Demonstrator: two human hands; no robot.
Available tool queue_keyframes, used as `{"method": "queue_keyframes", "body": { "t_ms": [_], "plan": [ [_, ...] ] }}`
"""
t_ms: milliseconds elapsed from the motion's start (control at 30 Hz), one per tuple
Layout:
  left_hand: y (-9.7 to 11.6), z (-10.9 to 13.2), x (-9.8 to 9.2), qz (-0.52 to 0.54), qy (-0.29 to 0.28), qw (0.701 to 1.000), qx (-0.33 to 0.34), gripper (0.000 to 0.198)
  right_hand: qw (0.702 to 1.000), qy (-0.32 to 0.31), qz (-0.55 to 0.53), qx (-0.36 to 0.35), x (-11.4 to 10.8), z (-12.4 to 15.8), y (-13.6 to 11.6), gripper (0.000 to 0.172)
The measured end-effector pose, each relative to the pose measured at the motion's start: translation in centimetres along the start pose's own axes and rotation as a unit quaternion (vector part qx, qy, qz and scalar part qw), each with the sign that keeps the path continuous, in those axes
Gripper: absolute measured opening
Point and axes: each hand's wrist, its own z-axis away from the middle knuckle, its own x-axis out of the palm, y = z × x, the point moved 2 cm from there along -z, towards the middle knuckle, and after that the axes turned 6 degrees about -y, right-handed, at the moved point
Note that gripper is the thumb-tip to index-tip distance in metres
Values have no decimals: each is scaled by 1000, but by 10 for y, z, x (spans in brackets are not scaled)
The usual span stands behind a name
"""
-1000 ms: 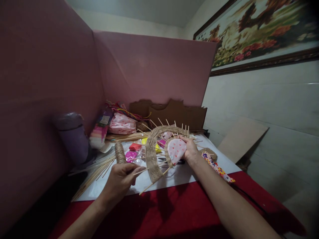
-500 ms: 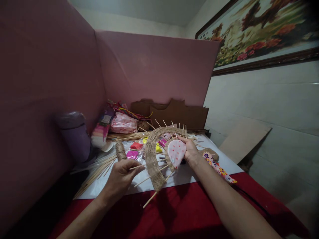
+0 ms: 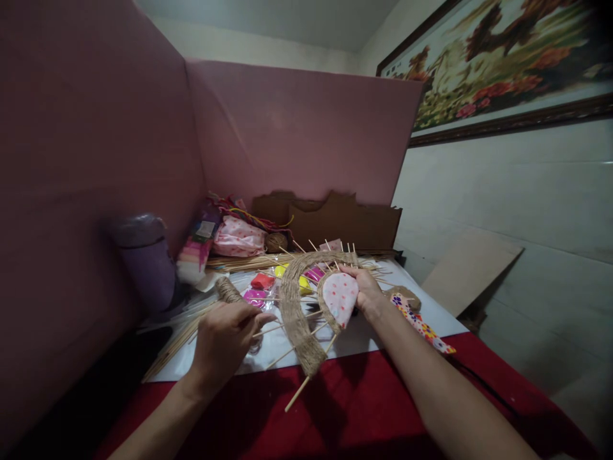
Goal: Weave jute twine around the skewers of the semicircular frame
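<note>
My right hand (image 3: pixel 366 291) is closed on a half-round frame of thin wooden sticks, near its straight side. A wide band of woven jute twine (image 3: pixel 293 306) curves across the sticks, whose ends poke out beyond it. At its centre is a white fabric piece with red dots (image 3: pixel 340 297), edged with twine. Left of the frame, my left hand (image 3: pixel 225 338) is closed around a roll of jute twine (image 3: pixel 227 289); one end of the roll shows above the fist. Its fingertips are close to the stick ends, and contact cannot be made out.
Colourful clay packets (image 3: pixel 262 281) lie behind the frame on a white sheet (image 3: pixel 191 361). Loose sticks (image 3: pixel 175 351) and a purple bottle (image 3: pixel 146 262) are at left. A flowered strip (image 3: pixel 424 326) lies right, cardboard (image 3: pixel 345 223) stands behind, and red cloth (image 3: pixel 230 415) covers the front.
My left hand has turned and shifted slightly left, tilting the twine roll. The woven frame has dipped a little, its lower end moving slightly right. My right hand keeps its grip.
</note>
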Motion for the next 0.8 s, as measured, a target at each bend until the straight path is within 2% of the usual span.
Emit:
{"method": "queue_keyframes", "body": {
  "t_ms": [100,167,467,800],
  "plan": [
    [2,0,-2,-27,20,999,36,21,998,13,15,59,0,2,0,19],
    [4,0,-3,-41,23,997,58,18,997,18,21,73,-1,2,0,18],
    [11,-2,-7,-56,34,992,104,19,995,32,49,83,-2,1,2,19],
    [12,-3,-6,-98,7,986,132,25,994,24,72,80,-7,-4,6,17]
  ]
}}
